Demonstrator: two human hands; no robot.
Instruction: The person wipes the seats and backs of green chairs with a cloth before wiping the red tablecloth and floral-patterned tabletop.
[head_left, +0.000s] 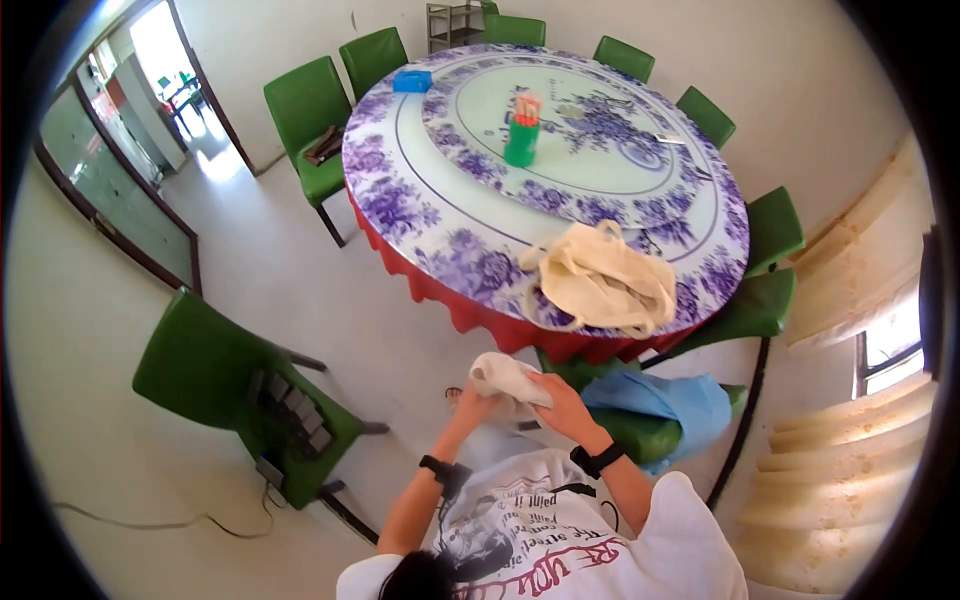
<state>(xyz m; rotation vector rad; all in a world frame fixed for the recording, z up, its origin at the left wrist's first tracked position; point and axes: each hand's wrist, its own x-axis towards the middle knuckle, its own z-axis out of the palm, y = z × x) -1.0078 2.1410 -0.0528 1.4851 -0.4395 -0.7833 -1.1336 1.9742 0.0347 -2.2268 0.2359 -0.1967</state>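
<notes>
A bundled white cloth (503, 378) is held up in front of my body, between both hands and short of the table edge. My left hand (482, 402) is closed on its lower left side, with the fingers partly hidden. On the right side, my right hand (562, 402) grips the same cloth with fingers bent around it. Beyond my hands, a cream tote bag (605, 280) lies crumpled on the near edge of the round table (440, 240), its handles loose.
A green chair (200, 365) at left carries several dark devices (295, 410) and a cable. Light blue fabric (665, 405) drapes over a chair at right. The table bears a green container (521, 145) and a blue packet (412, 81). More green chairs surround it.
</notes>
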